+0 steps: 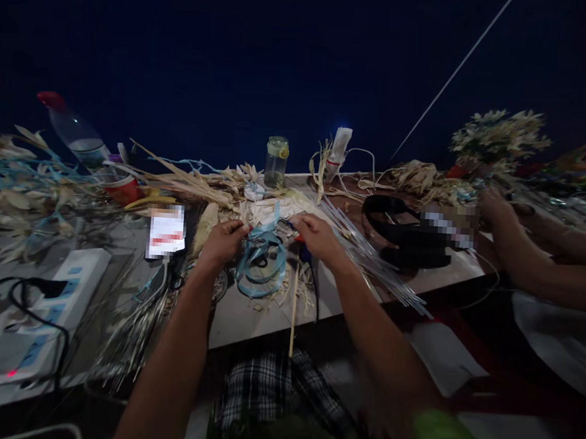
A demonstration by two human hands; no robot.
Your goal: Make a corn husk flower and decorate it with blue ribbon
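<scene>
Over the table's front half, my left hand is closed in a pinch at the end of a light blue ribbon. The ribbon lies in loose coils on the table between my two hands. My right hand is closed around a small hand tool with red and dark blue on its handle. Its dark tip points left toward the ribbon; its exact kind is partly hidden by my fingers. Below my right hand, a thin pale stick sticks out past the table edge.
A phone, wire bundle and power strip lie left. Behind stand a lidded bottle and dried husks. Clear rods and a black strap lie right, near another person's hands.
</scene>
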